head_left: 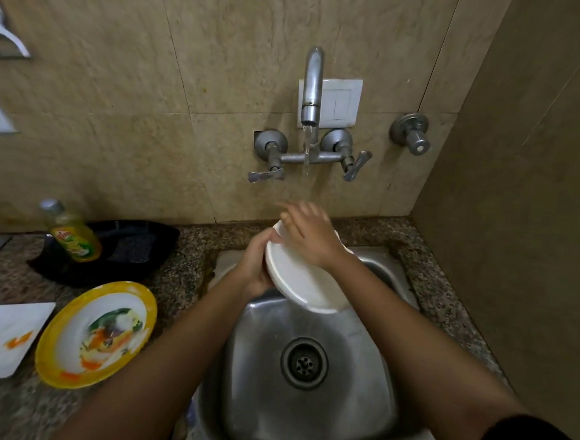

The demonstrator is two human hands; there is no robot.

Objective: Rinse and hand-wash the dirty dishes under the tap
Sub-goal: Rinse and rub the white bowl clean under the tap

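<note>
Now the left hand [256, 268] grips the round white plate [305, 287] over the steel sink [307, 403], beneath the running metal tap [312, 87]. The right hand [309, 240] lies flat-fingered on it (blurred, likely rubbing). Next, probably, turning it to rinse.

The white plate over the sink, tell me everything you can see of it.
The white plate is round, plain and glossy, likely ceramic or melamine, with a thick rim. It is held tilted above the steel sink, its top edge under water running from the tap. The left hand grips its left rim; the right hand lies across its upper part, fingers blurred.
</note>
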